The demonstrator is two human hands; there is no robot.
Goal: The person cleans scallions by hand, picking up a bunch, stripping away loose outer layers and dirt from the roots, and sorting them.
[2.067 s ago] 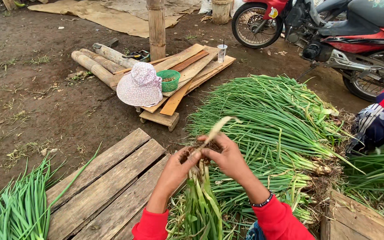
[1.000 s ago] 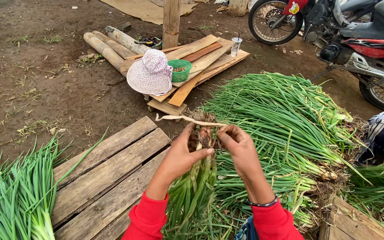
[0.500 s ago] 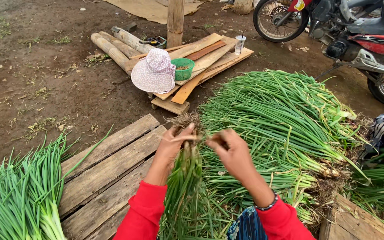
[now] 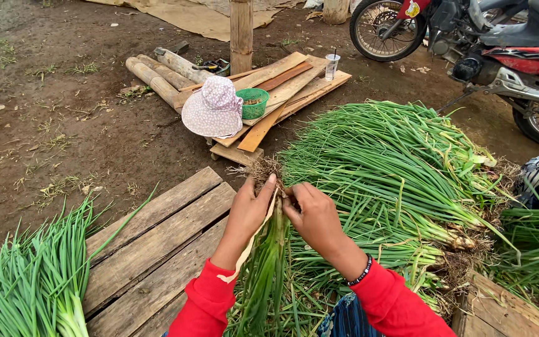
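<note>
green onion bunch (image 4: 268,249) gripped by both hands, beside wooden pallet (image 4: 151,243) edge.

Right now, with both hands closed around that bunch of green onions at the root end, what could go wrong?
1. The pale strip under the left hand hangs loose, so it may slip off the bunch.
2. The right hand squeezes close to the roots; stalks could bruise or snap.
3. The bunch hangs over the big pile of green onions, so dropped stalks would mix in.
</note>
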